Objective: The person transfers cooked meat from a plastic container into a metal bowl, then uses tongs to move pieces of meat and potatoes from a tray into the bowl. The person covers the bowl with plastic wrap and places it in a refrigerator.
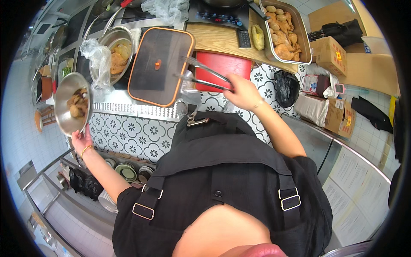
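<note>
My left hand [82, 141] grips the lower rim of a stainless steel bowl [61, 106], which is tilted at the far left. Brown pieces of cooked food [78, 104] lie in that bowl. In my right hand [242, 91] are metal tongs [210, 84] with dark handles, their two arms spread apart. The tong tips reach over the right edge of a dark rectangular lid [154, 69] with an orange rim. Beyond the lid stands a round metal pot [128, 35] with cooked meat in liquid [120, 61], partly covered by a crumpled clear plastic bag [96, 53].
A deep metal tray [308, 54] of cooked chicken and round brown items stands at the right. An induction cooker [221, 16] with a pan is at the back, near a black remote [244, 39]. Below the wooden counter [208, 37] sits a red box [221, 69]. Cardboard boxes [337, 117] line the right.
</note>
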`<action>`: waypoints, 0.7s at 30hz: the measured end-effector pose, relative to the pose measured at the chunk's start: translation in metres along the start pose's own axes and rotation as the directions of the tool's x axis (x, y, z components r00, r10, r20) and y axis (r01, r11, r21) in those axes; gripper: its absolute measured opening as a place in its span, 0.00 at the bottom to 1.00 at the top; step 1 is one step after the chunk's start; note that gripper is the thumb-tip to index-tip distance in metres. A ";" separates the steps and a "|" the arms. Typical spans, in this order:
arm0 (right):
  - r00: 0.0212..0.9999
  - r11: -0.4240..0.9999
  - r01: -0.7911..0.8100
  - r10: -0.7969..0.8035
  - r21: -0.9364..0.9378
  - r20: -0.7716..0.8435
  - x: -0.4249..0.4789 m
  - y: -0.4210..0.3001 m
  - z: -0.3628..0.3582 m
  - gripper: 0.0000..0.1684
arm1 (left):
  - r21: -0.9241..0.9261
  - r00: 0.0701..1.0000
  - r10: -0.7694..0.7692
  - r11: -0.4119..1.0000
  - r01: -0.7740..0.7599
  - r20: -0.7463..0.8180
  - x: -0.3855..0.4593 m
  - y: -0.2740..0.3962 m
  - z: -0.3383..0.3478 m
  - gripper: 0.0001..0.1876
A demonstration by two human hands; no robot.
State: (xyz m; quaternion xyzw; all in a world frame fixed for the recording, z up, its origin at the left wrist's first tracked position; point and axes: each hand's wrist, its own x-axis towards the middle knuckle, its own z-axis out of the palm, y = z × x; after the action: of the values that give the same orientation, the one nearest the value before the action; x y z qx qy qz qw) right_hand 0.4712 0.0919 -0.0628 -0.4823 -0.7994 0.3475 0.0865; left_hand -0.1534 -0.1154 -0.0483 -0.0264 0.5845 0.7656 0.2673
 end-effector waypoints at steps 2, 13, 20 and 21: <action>0.989 0.972 -0.146 0.140 0.184 0.044 -0.042 0.028 -0.031 0.23 | 0.013 0.990 -0.118 0.993 0.117 0.073 -0.069 -0.032 0.047 0.18; 0.916 0.491 -0.197 0.401 0.849 -0.019 -0.091 0.094 -0.146 0.20 | 0.261 0.726 -0.458 0.889 0.377 0.512 -0.281 -0.209 0.247 0.11; 0.965 0.988 -0.045 0.082 0.150 -0.250 -0.031 0.051 -0.174 0.19 | 0.312 0.640 -0.496 0.868 0.387 0.587 -0.318 -0.256 0.341 0.05; 0.970 0.998 -0.070 0.067 -0.005 -0.235 -0.022 0.050 -0.177 0.20 | 0.317 0.631 -0.488 0.873 0.372 0.603 -0.317 -0.261 0.349 0.04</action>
State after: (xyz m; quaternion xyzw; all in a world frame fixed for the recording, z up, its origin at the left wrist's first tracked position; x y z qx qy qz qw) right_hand 0.6020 0.1715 0.0409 -0.5480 -0.7687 0.2855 0.1653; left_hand 0.3276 0.1279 -0.0565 0.1313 0.4864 0.5867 0.6340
